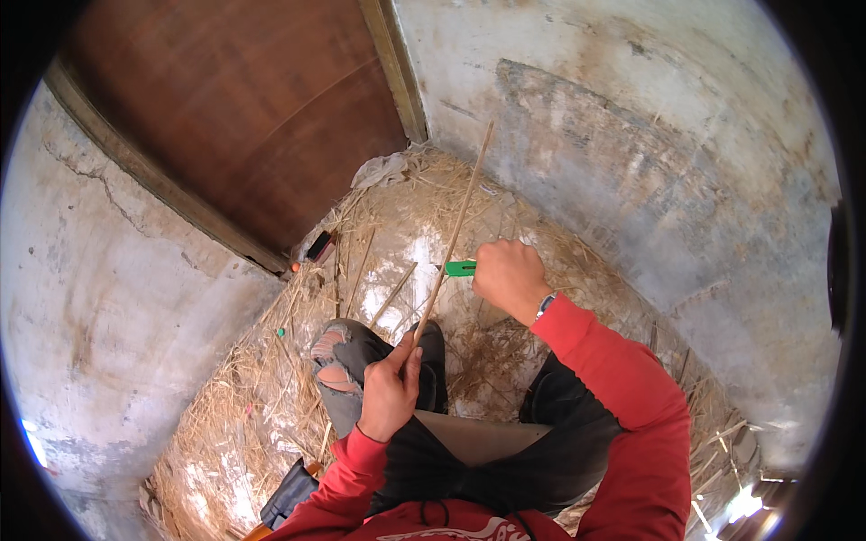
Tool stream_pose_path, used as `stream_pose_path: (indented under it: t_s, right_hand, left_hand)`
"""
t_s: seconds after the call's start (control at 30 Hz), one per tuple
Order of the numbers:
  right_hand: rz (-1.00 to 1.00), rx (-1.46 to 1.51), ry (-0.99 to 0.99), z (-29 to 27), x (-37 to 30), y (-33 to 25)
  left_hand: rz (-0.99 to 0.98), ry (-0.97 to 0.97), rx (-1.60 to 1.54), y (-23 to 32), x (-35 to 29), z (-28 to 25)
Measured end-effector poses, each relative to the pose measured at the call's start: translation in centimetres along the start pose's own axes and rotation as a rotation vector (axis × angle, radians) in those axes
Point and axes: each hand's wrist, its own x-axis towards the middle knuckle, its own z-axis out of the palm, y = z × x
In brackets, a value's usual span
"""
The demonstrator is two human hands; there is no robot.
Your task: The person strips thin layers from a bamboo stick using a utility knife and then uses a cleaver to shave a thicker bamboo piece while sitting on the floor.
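My left hand (390, 395) is closed around the lower end of a long, thin wooden stick (468, 194), with the thumb lying along it. The stick slants up and away from me toward the far wall. In my closed right hand (510, 275) is a green utility knife (460, 269), pointing left. Its front end meets the stick near the middle; the blade is too small to make out clearly. Both hands are above the floor, in front of my bent knees.
Straw and shavings (244, 397) cover the floor. Loose sticks (394, 293) lie beyond my left knee. A brown door (244, 108) and stained walls (667, 171) enclose the corner. By the door are a dark red-and-black object (320, 247) and a grey cloth (382, 169).
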Motion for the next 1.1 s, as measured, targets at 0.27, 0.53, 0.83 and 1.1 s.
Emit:
stream_pose_path:
  t_s: [0.27,0.53,0.83,1.1]
  right_hand:
    - [0.716,-0.11,0.262,-4.3,2.6,23.6]
    - [0.511,-0.003,0.133,-4.6,1.8,19.1]
    - [0.157,0.719,0.096,-5.8,0.8,6.8]
    - [0.053,0.881,0.145,-3.7,0.7,6.9]
  left_hand:
    - [-0.073,-0.261,-0.22,-2.2,-9.7,-1.3]
    - [-0.405,-0.411,-0.564,-2.8,-6.7,-2.5]
    - [-0.318,-0.388,-0.639,-0.3,-3.7,-0.6]
    - [-0.208,-0.194,-0.386,0.3,-3.1,0.1]
